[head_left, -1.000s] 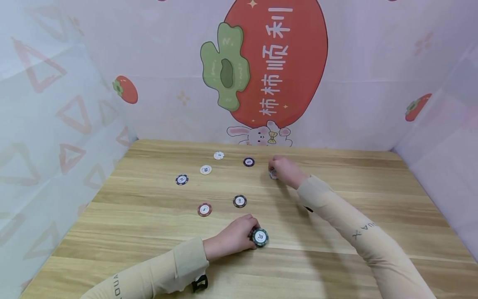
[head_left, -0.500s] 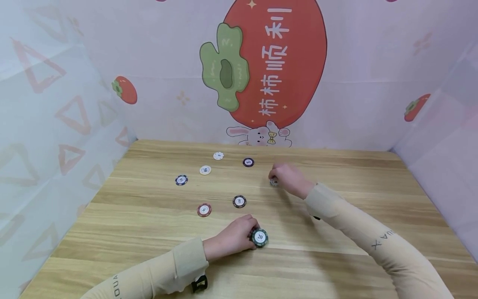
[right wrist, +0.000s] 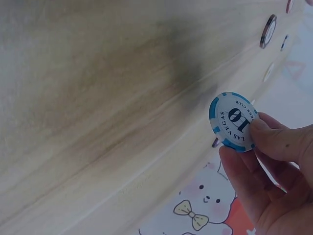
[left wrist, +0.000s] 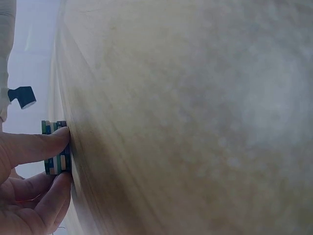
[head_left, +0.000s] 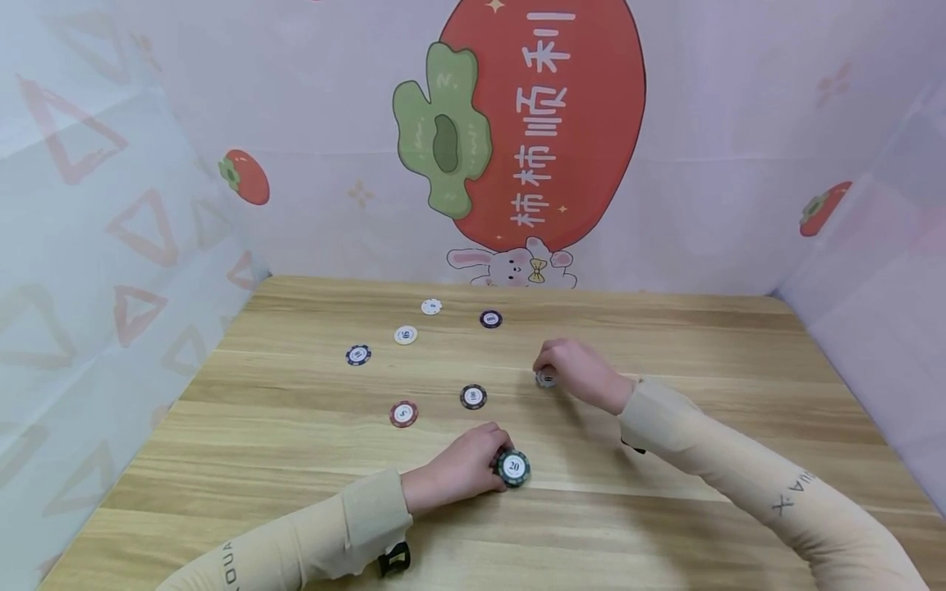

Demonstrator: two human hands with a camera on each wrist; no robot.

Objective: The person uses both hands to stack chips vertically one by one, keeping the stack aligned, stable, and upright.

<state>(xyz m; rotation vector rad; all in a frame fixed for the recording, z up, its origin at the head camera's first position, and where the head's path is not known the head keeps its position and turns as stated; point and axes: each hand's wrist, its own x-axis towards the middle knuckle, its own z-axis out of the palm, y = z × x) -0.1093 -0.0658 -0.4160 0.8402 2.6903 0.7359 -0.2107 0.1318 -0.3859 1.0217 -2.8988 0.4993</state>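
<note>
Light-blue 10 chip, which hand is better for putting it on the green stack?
Probably the right hand: it pinches the light-blue chip, while the left hand is busy holding the stack.

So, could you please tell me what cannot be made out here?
Head view: part of the blue-edged white round chip, hidden by the right hand.
Head view: print on the white round chip farthest back, too small.
Left wrist view: count in the green round chip stack, partly covered by the left hand.
Right wrist view: part of the red round chip, cut off by the top edge.
</note>
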